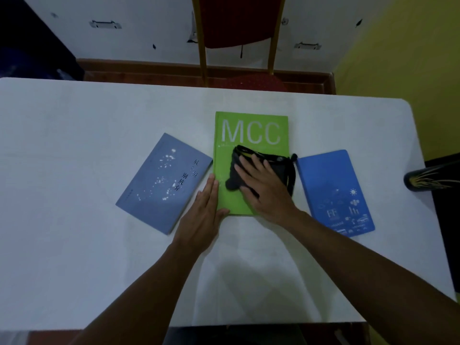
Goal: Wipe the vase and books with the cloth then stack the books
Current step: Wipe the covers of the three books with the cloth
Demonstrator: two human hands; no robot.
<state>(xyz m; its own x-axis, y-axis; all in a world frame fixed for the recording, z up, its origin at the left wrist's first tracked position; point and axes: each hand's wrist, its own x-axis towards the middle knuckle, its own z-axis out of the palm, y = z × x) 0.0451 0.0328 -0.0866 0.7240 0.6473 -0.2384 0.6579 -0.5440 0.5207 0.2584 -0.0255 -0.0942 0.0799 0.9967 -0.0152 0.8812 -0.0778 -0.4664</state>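
A green book [251,130] marked MCC lies flat in the middle of the white table [74,145]. A dark cloth [281,168] rests on its cover, pressed down by my right hand [261,188] with fingers spread flat. My left hand [201,217] lies flat against the green book's left edge, thumb on its lower corner. A grey-blue book [159,185] lies tilted to the left. A bright blue book [333,190] lies to the right. The dark vase [428,179] with yellow streaks shows at the table's right edge, partly cut off.
A red chair [236,26] with a yellowish frame stands behind the table's far edge. A yellow wall is at the right.
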